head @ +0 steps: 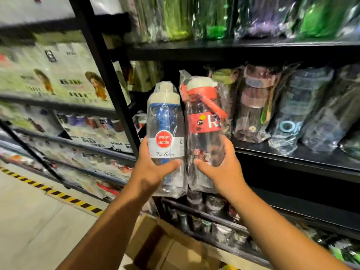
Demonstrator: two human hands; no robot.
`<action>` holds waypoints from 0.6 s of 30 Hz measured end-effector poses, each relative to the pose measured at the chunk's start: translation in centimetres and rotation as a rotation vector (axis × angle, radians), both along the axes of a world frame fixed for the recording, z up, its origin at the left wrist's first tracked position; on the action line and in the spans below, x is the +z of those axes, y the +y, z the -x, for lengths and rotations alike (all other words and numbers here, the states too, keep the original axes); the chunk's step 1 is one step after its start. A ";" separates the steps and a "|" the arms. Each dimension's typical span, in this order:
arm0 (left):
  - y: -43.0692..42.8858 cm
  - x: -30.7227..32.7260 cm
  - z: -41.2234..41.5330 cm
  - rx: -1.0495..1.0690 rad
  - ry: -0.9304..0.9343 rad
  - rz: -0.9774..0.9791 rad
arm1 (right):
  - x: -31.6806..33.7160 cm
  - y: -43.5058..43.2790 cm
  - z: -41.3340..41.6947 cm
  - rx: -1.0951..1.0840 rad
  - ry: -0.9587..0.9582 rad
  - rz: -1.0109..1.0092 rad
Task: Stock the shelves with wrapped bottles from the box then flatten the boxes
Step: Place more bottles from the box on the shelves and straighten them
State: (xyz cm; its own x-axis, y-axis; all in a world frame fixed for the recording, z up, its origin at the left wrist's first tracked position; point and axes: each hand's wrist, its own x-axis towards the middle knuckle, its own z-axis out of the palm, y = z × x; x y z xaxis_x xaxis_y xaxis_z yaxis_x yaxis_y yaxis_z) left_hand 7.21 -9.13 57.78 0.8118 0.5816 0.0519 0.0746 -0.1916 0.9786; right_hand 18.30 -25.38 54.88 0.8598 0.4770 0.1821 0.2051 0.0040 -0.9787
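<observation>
My left hand (pixel 152 170) grips a plastic-wrapped clear bottle with a blue core, cream lid and a red "Water Bottle" sticker (pixel 165 121). Right beside it, touching, my right hand (pixel 218 168) holds a wrapped clear bottle with a red lid, red strap and red band (pixel 202 117). Both bottles stand upright in front of the left end of the middle black shelf (pixel 292 154). An open cardboard box (pixel 165 244) sits on the floor below my arms, its inside mostly hidden.
Several wrapped bottles (pixel 288 114) stand on the middle shelf to the right. More fill the shelf above (pixel 214 20) and the lower shelf (pixel 214 217). A black upright post (pixel 109 78) divides this rack from boxed goods on the left. Yellow-black floor tape (pixel 58 193) runs along the aisle.
</observation>
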 end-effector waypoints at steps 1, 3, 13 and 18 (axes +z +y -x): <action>1.1 0.2 -1.0 0.009 -0.007 -0.006 | 0.4 1.5 -1.2 0.000 -0.010 -0.002; 3.5 0.3 -2.9 0.019 -0.021 -0.018 | 0.9 4.2 -3.6 -0.015 -0.043 -0.006; 12.0 -0.7 -8.2 0.020 0.018 -0.082 | -0.4 12.8 -8.6 -0.205 -0.128 0.089; 15.6 -1.1 -10.6 -0.063 -0.001 -0.033 | -1.0 16.1 -10.4 -0.421 -0.124 0.186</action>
State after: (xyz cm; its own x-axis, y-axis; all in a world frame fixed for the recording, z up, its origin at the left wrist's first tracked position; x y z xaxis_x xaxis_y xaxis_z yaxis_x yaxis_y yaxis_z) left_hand 17.83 6.49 56.69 0.8465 0.5277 0.0712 0.0602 -0.2276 0.9719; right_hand 28.72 -9.30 53.92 0.9627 0.1254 0.2399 0.2662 -0.2772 -0.9232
